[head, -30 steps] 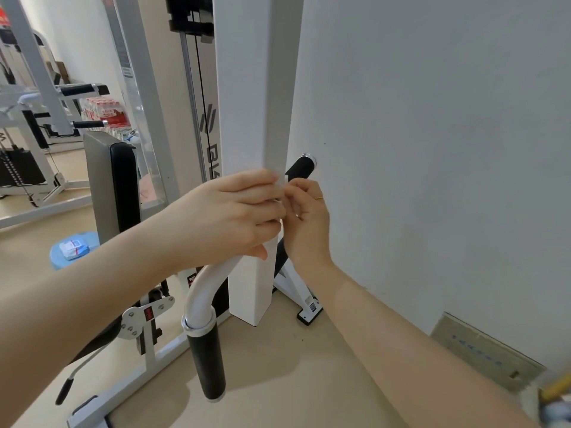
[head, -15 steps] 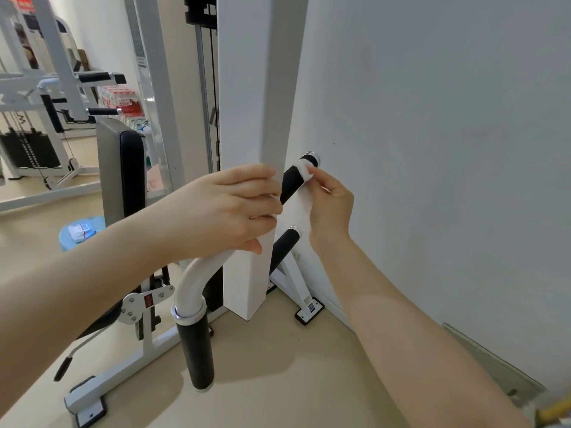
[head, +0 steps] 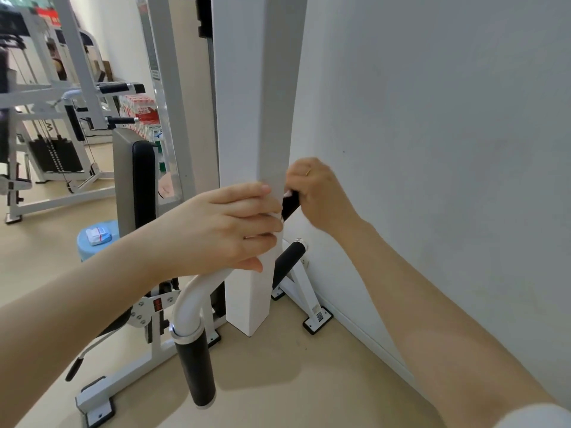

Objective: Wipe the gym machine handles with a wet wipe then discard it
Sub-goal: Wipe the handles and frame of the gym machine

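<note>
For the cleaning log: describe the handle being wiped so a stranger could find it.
Start at the white square post by the wall. Just right of it, the right hand grips a short black handle, angled upward. It sits above the similar lower black grip.

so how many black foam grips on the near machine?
3: lower front black foam grip, upper one under the right hand, low one by the wall. The post may hide more.

— Where is the far handle (head: 290, 205)?
— Black grip, tilted, mostly hidden behind the white column.
— And the wet wipe (head: 288, 194)?
— A white sliver against that grip.
— The near handle (head: 196, 370)?
— Black, hanging upright.
</note>
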Tool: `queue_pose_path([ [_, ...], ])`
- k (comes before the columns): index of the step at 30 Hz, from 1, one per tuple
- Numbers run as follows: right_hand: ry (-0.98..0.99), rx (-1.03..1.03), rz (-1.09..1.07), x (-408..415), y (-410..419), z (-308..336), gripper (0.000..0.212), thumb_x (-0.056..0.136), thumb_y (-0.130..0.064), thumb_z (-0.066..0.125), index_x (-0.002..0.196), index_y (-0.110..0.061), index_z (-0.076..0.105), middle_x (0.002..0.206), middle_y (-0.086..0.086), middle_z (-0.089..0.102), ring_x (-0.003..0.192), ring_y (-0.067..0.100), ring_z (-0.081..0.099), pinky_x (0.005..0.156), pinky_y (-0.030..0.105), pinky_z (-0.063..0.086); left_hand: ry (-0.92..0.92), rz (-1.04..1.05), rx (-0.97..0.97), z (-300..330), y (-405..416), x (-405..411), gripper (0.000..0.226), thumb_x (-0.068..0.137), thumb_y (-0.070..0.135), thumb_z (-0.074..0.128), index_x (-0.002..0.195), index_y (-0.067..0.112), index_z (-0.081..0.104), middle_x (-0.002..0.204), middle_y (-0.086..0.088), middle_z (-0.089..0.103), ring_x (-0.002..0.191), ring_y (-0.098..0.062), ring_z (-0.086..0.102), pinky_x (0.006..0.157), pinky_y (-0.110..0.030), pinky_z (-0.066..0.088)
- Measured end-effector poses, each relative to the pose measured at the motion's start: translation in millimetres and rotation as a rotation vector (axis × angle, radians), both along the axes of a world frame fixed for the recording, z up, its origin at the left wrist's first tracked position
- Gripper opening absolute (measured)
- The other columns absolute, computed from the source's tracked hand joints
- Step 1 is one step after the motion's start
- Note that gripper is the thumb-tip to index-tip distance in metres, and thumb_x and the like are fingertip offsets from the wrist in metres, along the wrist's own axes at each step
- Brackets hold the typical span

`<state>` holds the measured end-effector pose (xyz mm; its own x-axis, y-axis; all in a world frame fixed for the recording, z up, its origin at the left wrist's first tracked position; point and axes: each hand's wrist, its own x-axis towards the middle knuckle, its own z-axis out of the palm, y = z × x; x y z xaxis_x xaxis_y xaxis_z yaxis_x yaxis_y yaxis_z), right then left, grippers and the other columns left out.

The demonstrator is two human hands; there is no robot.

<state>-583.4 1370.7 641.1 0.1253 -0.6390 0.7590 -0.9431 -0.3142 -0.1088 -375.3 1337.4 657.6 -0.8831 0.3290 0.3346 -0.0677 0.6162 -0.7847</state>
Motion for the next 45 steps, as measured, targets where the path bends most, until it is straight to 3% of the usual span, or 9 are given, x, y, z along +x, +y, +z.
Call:
queue_pose_path([
  [8, -0.139, 0.487, 0.226, 14, 15, 15, 0.034, 0.078, 0.004, 0.036, 0.053, -0.017, 0.043, 0.068, 0.004, 0.044, 0.072, 0.024, 0.046, 0.066, 0.02, 0.034, 0.021, -0.038, 0.017, -2, 4, -4, 0.032, 0.091, 0.043, 0.048, 0.091, 0.018, 0.069, 0.104, 0.003, 0.069, 0.119, -0.019, 0.043, 0.115, -0.035, 0.012],
  [14, -0.215, 0.091, -0.079, -17, 0, -4, 0.037, 0.076, -0.023, 0.029, 0.067, -0.007, 0.061, 0.07, 0.005, 0.061, 0.077, 0.024, 0.051, 0.08, 0.046, 0.044, 0.034, -0.05, 0.02, -2, 10, -4, 0.031, 0.091, 0.041, 0.051, 0.091, 0.016, 0.07, 0.105, 0.002, 0.069, 0.119, -0.019, 0.044, 0.115, -0.034, 0.012],
  [21, -0.059, -0.026, 0.147, -19, 7, -19, 0.033, 0.093, -0.026, 0.04, 0.084, -0.006, 0.065, 0.09, 0.006, 0.067, 0.091, 0.023, 0.058, 0.089, 0.031, 0.042, 0.026, -0.047, 0.014, -1, 9, -5, 0.032, 0.092, 0.04, 0.049, 0.091, 0.017, 0.07, 0.104, 0.002, 0.07, 0.118, -0.02, 0.044, 0.114, -0.035, 0.013],
  [25, -0.492, -0.266, -0.154, -31, 3, -26, 0.026, 0.094, -0.022, 0.049, 0.096, -0.006, 0.07, 0.095, 0.002, 0.07, 0.084, 0.004, 0.06, 0.079, 0.002, 0.041, 0.011, -0.038, 0.0, -2, 9, -5, 0.029, 0.089, 0.04, 0.054, 0.093, 0.016, 0.07, 0.105, 0.0, 0.07, 0.118, -0.022, 0.044, 0.114, -0.036, 0.013],
  [28, -1.011, -0.182, -0.277, -29, 2, -34, 0.02, 0.094, -0.021, 0.051, 0.087, -0.012, 0.068, 0.077, -0.007, 0.062, 0.065, 0.001, 0.051, 0.062, 0.008, 0.042, 0.006, -0.031, -0.006, -1, 8, -5, 0.029, 0.088, 0.04, 0.055, 0.093, 0.016, 0.07, 0.105, 0.0, 0.07, 0.118, -0.023, 0.044, 0.114, -0.037, 0.013],
  [30, -1.57, 0.026, -0.172, -28, -3, -36, 0.018, 0.091, -0.02, 0.054, 0.074, -0.013, 0.057, 0.064, -0.003, 0.052, 0.056, 0.009, 0.047, 0.056, 0.021, 0.04, 0.004, -0.022, -0.007, -1, 7, -4, 0.029, 0.087, 0.041, 0.056, 0.093, 0.016, 0.07, 0.106, 0.0, 0.07, 0.118, -0.022, 0.044, 0.114, -0.037, 0.012],
  [33, -2.103, 0.263, 0.288, -19, -2, -32, 0.012, 0.091, -0.016, 0.055, 0.097, -0.007, 0.059, 0.074, 0.007, 0.069, 0.064, 0.018, 0.069, 0.057, 0.027, 0.056, -0.01, -0.007, -0.009, -2, 6, -3, 0.028, 0.085, 0.041, 0.06, 0.093, 0.017, 0.07, 0.106, 0.0, 0.069, 0.118, -0.022, 0.043, 0.115, -0.036, 0.011],
  [40, -2.066, 0.443, 0.688, -13, 17, -33, 0.015, 0.092, -0.01, 0.047, 0.102, -0.005, 0.057, 0.087, 0.01, 0.069, 0.068, 0.019, 0.069, 0.081, 0.03, 0.056, -0.007, -0.006, -0.001, -2, 5, -2, 0.027, 0.089, 0.037, 0.052, 0.092, 0.017, 0.07, 0.105, -0.001, 0.07, 0.118, -0.022, 0.043, 0.115, -0.036, 0.011],
  [45, -2.207, 0.223, 0.569, -12, 5, -21, 0.011, 0.094, -0.006, 0.047, 0.094, -0.002, 0.057, 0.064, 0.01, 0.071, 0.056, 0.017, 0.069, 0.05, 0.023, 0.055, 0.011, 0.003, 0.005, -1, 6, -2, 0.031, 0.091, 0.038, 0.049, 0.09, 0.015, 0.07, 0.104, -0.001, 0.07, 0.118, -0.022, 0.044, 0.115, -0.035, 0.011],
])
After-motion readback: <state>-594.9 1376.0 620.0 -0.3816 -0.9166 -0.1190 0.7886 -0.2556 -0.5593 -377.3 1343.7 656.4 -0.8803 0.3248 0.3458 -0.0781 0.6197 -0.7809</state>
